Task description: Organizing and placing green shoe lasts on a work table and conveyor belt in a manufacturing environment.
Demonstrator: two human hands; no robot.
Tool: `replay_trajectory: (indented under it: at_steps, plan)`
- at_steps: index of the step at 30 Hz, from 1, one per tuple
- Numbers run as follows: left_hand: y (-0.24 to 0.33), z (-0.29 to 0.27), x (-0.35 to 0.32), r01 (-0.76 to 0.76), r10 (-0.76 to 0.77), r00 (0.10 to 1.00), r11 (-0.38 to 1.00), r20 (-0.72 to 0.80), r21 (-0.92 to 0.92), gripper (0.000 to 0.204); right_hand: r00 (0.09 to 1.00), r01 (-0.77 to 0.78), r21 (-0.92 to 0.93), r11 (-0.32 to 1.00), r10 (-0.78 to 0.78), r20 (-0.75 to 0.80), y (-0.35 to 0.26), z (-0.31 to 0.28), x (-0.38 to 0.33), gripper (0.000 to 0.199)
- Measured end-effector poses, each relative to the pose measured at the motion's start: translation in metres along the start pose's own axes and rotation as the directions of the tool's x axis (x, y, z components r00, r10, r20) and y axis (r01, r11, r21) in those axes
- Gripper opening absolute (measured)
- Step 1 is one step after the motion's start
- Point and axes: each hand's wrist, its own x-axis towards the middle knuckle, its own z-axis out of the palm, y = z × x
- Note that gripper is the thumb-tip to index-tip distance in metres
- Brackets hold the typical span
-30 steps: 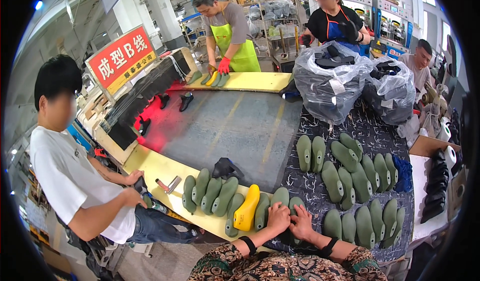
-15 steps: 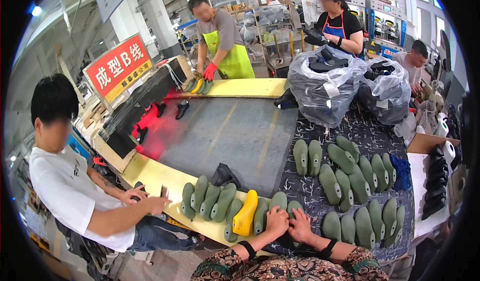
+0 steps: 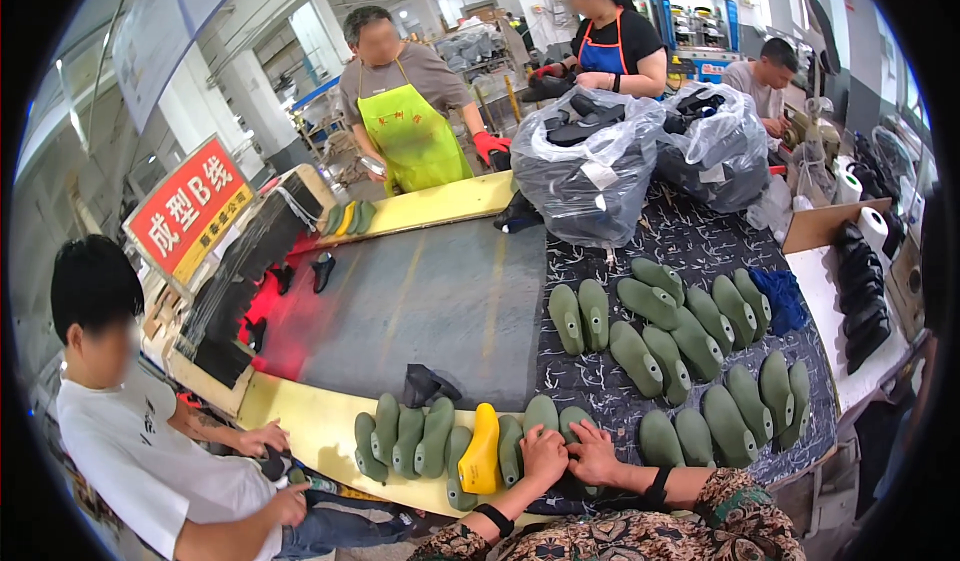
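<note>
The left hand (image 3: pixel 543 456) and right hand (image 3: pixel 594 458) sit close together, fingers bent, over 2 green lasts (image 3: pixel 541 414) at the front row's right end; whether they grip, I cannot tell. Just left lies the yellow last (image 3: pixel 480 451), past 1 green one. Farther off, 2 bags (image 3: pixel 588 189) rest on dark cloth (image 3: pixel 690 236).

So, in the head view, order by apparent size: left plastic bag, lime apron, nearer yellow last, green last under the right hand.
Left plastic bag
Lime apron
Unsure: nearer yellow last or green last, which the right hand partly hides.
</note>
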Motion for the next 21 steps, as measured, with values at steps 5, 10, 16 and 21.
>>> replay_trajectory:
  at_steps: [5, 10, 16, 21]
  plan:
    - [0.0043, -0.0025, 0.0027, -0.030, 0.030, 0.997, 1.000, -0.065, -0.002, 0.005, 0.999, 0.023, -0.045, 0.999, -0.024, -0.028, -0.0025, -0.0043, -0.0012, 0.035]
    - [0.0012, -0.0016, 0.0009, -0.027, 0.026, 0.997, 1.000, -0.072, -0.009, 0.006, 1.000, 0.024, -0.044, 0.999, -0.024, -0.016, 0.0012, 0.0025, 0.0006, 0.036]
    - [-0.0004, 0.0010, -0.0007, -0.023, 0.023, 0.998, 1.000, -0.057, 0.005, 0.006, 1.000, 0.021, -0.057, 0.998, -0.022, -0.005, 0.0025, 0.0044, -0.0003, 0.037]
    - [-0.0009, 0.0019, -0.0012, -0.018, 0.018, 0.998, 1.000, -0.060, 0.006, 0.006, 1.000, 0.019, -0.045, 0.999, -0.019, -0.001, 0.0020, 0.0041, -0.0006, 0.037]
